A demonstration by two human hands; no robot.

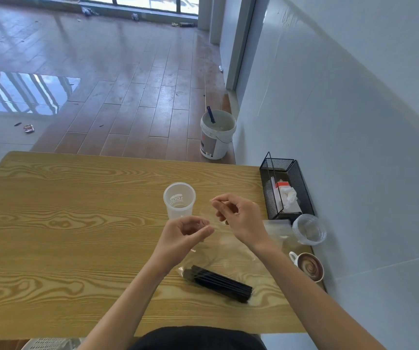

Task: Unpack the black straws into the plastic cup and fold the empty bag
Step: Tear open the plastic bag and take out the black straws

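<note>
On the wooden table, the frosted plastic cup stands upright at about 12 o'clock from the hands, and nothing shows inside it. The black straws lie in a bundle at 6 o'clock from the hands, their far ends apparently still inside the clear bag, whose film runs up from the bundle to the hands. The left hand has its fingers curled, thumb and fingertips pinching the bag's upper edge. The right hand, at 1 o'clock from the left, pinches the same film between thumb and forefinger, its other fingers loosely curled.

At 3 o'clock, along the table's right edge, a black mesh basket holds a white crumpled tissue and a red-and-white pack. Nearer, a clear tumbler looks empty, and a small white cup is filled with swirled brown coffee.

On the floor at 12 o'clock stands a white bucket with a blue handle sticking out.
</note>
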